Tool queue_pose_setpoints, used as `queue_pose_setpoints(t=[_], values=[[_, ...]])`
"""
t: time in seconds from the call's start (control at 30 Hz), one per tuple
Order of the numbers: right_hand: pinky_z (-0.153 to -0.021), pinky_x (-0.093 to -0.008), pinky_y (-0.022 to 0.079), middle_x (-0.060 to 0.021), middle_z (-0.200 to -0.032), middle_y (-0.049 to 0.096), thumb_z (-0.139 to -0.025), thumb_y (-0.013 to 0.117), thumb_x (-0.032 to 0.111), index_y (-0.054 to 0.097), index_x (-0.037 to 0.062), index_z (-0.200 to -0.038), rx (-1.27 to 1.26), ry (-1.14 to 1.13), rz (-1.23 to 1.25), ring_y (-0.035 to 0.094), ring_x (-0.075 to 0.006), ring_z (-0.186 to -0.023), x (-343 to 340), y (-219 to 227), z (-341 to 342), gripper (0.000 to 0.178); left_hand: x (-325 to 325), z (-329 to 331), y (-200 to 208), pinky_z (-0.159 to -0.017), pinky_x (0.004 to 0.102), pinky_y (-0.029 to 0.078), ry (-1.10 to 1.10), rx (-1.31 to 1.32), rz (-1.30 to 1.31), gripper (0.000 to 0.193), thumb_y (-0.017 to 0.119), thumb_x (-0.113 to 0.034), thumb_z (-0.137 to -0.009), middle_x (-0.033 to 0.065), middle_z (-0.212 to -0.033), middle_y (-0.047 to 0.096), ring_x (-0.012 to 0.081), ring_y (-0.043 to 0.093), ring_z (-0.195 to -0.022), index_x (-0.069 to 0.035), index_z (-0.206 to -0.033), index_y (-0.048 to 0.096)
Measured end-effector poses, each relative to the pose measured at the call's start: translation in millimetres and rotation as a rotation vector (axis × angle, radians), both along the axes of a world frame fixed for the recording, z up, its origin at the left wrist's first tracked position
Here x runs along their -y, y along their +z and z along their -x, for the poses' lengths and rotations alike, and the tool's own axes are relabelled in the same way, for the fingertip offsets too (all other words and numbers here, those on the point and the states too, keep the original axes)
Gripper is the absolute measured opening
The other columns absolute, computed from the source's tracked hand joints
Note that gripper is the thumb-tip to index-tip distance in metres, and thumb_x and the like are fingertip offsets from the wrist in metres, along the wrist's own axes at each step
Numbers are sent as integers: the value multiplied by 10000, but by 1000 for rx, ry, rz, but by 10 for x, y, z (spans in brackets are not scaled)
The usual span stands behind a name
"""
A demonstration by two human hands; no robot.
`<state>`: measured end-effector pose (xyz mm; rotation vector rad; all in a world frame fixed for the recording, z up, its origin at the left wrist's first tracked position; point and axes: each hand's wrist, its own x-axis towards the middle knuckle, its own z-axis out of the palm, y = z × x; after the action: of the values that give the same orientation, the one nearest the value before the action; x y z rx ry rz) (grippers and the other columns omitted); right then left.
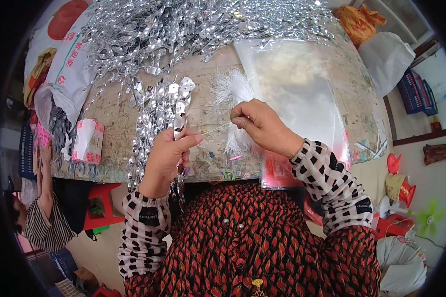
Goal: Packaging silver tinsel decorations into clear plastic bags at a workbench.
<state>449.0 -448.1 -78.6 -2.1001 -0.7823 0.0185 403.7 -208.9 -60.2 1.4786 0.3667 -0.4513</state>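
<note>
My left hand (167, 152) is closed on a bunch of shiny silver twisted strips (180, 101), their upper ends standing above the fist and others hanging below it. A thin white string (217, 129) stretches from it to my right hand (262, 126), where thumb and forefinger pinch it. Just behind my right hand lies a bundle of white strings (240, 89) with frayed ends. More silver strips (142, 119) lie to the left of my left hand and hang over the table's front edge.
A large heap of silver strips (198, 24) covers the back of the worn table (119, 106). Clear plastic bags (302, 84) lie at right. A tissue pack (88, 141) and a white sack (74, 59) are at left. Another person's striped sleeve (47, 222) shows at far left.
</note>
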Motion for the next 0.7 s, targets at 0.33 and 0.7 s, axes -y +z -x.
queue_pose_setpoints(t=[0.33,0.7], values=[[-744,-352,426,-74,-807,598,-857,580,94,585,42,-898,9,-41,-58,532,-250,-799,13,-44,57,67,-44,68,46,-384,232,351,56,-19,-8,155,726,-159,-786,-33,-550,484,75,428,-414,-44,-845,639],[-743,-362,413,-68,-798,579,-845,601,96,590,58,-901,49,-72,-60,522,-247,-817,96,-92,98,69,-16,83,5,-367,221,326,72,39,-29,124,693,-125,-804,-23,-529,468,71,410,-385,-41,-819,604]])
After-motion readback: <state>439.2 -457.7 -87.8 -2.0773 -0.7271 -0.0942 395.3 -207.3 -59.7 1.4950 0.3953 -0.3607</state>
